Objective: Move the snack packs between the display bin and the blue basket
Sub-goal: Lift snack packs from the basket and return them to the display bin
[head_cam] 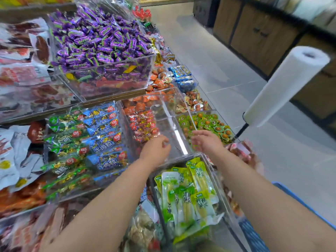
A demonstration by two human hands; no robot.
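Grey tiled floor (209, 57); wooden cabinets (254, 33) (dark-framed) across the aisle.

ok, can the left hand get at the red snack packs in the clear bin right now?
Probably yes. The left hand is at the open top of the clear bin, beside the red snack packs; no lid or other thing lies between.

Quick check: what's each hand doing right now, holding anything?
Left hand: fingers loosely curled, nothing in it, above the clear display bin.
Right hand: open, fingers relaxed, empty.
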